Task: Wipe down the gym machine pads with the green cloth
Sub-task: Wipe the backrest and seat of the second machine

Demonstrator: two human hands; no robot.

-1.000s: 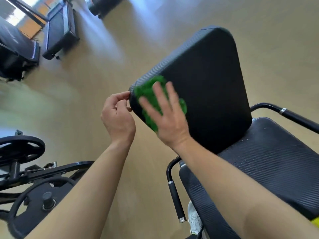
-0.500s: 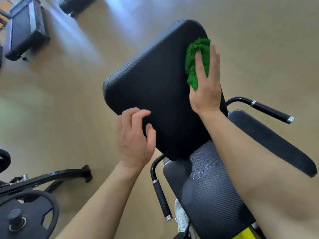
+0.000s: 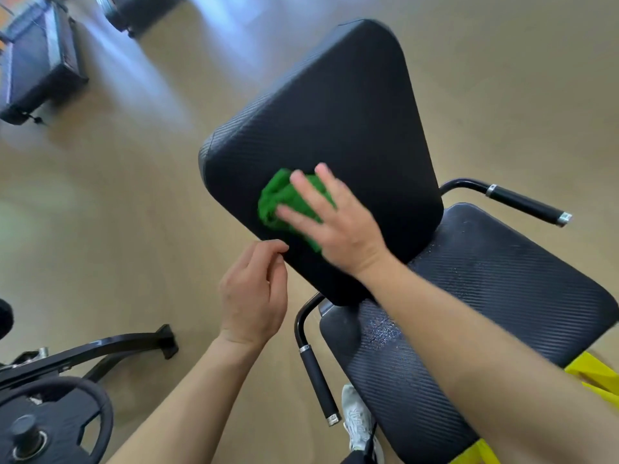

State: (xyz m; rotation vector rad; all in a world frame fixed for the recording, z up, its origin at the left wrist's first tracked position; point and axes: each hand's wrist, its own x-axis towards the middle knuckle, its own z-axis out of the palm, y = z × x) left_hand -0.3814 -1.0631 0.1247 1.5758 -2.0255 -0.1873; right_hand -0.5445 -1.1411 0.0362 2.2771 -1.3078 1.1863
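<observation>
- The green cloth (image 3: pixel 284 202) has been swept from the upper right edge of the back pad (image 3: pixel 335 112) down to its lower left part, at the centre of the frame; another stroke across the face is judged done.
- The cloth is pressed flat under the right hand (image 3: pixel 338 226), whose fingers are straight and spread.
- The left hand (image 3: pixel 254 296), loosely curled and holding nothing, has been drawn off the pad's face to just beside its lower left edge.
- The seat pad (image 3: pixel 502 296), at lower right, is speckled with droplets and is judged still unwiped.
</observation>
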